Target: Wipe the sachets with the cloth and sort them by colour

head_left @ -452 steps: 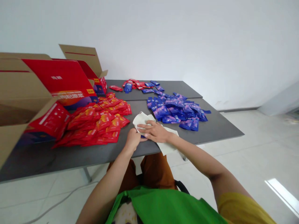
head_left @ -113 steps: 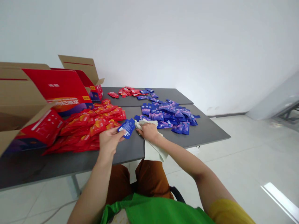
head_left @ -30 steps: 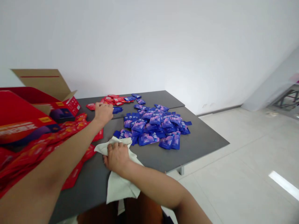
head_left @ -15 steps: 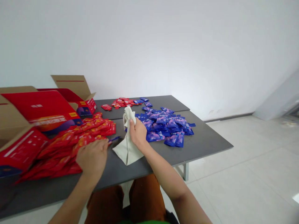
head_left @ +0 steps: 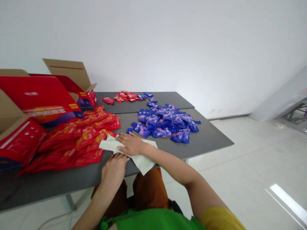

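Note:
A white cloth [head_left: 144, 161] lies on the grey table [head_left: 206, 140] near its front edge, one corner hanging over. My right hand [head_left: 130, 144] lies flat on the cloth with fingers stretched out. My left hand [head_left: 113, 167] sits just below it at the cloth's near edge, fingertips tucked under the cloth; what they hold, if anything, is hidden. A pile of red packets [head_left: 79, 139] lies to the left, touching the cloth. A pile of blue packets [head_left: 165, 123] lies beyond the cloth to the right.
Open cardboard cartons with red printed boxes [head_left: 40, 95] stand at the table's left. A small mixed group of red and blue packets [head_left: 129, 95] lies at the far edge. White tiled floor [head_left: 251, 166] lies to the right of the table.
Half a second ago my right hand held the cloth up in the air; now the cloth lies flat under that hand. My left hand has moved from the red packets to the cloth's near edge.

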### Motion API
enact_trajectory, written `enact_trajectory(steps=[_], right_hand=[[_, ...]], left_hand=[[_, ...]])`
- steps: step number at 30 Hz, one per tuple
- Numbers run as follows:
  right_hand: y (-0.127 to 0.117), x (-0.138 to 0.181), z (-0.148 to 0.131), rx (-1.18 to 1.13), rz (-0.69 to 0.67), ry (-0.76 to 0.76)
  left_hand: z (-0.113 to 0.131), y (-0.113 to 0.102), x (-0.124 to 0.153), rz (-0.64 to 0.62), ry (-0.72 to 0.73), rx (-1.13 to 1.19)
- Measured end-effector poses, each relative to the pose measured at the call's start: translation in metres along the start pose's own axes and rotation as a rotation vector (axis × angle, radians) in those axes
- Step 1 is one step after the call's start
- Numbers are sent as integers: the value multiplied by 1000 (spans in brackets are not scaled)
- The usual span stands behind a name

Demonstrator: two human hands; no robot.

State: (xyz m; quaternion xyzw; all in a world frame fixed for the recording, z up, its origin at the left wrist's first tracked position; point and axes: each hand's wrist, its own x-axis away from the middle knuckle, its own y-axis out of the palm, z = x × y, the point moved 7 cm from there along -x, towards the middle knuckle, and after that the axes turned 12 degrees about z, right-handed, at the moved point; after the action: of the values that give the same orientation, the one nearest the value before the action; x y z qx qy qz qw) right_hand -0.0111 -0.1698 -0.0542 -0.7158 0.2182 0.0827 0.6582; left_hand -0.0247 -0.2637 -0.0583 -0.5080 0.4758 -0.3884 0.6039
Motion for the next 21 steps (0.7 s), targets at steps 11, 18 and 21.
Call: enact_trajectory(steps=[11, 18, 21], right_hand=[[-14, 35, 0, 6, -23, -14], [-26, 43, 4, 53, 60, 104], [-26, 27, 20, 135, 104, 268]], left_hand=[[-10, 4, 5, -33, -14, 56], [-11, -9, -2, -133, 1, 40], [-13, 2, -6, -152, 52, 50]])
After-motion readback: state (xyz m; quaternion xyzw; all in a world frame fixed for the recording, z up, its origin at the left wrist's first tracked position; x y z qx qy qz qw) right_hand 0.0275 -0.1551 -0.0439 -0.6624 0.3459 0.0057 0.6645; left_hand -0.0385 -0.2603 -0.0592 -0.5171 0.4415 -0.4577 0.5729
